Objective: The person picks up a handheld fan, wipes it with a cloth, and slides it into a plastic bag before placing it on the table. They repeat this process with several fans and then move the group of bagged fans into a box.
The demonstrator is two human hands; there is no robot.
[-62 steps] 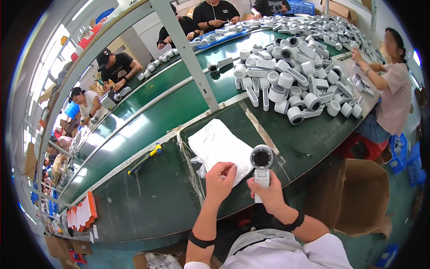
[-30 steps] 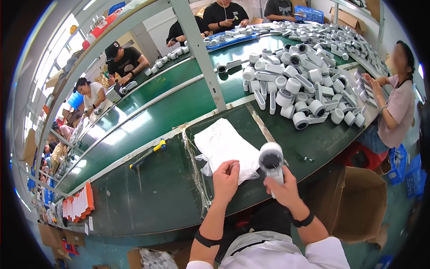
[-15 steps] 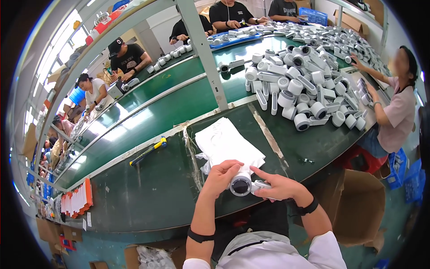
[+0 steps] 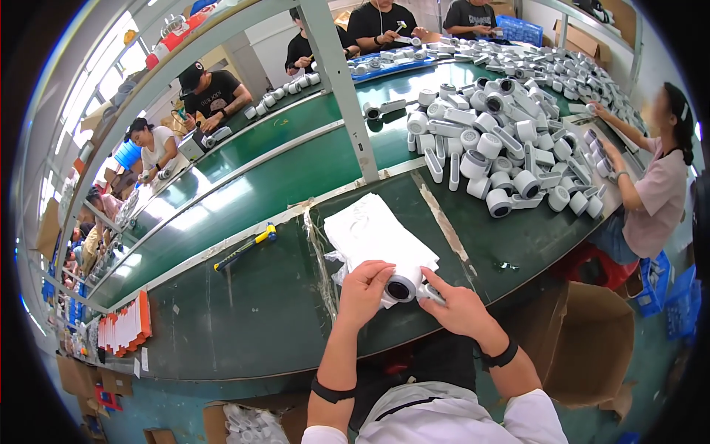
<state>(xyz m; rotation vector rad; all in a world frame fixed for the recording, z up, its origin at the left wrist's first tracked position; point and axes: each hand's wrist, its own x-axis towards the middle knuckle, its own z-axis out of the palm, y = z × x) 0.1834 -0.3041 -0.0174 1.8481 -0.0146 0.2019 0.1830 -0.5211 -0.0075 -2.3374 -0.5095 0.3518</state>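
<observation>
Green bench: left hand and right hand both grip white cylinder beside white bag stack.

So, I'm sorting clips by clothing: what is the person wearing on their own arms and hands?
Both hands are bare, no gloves: left hand, right hand. Each wrist carries a narrow black band, left band and right band. Forearms are uncovered; short white sleeves show at the lower edge.
</observation>
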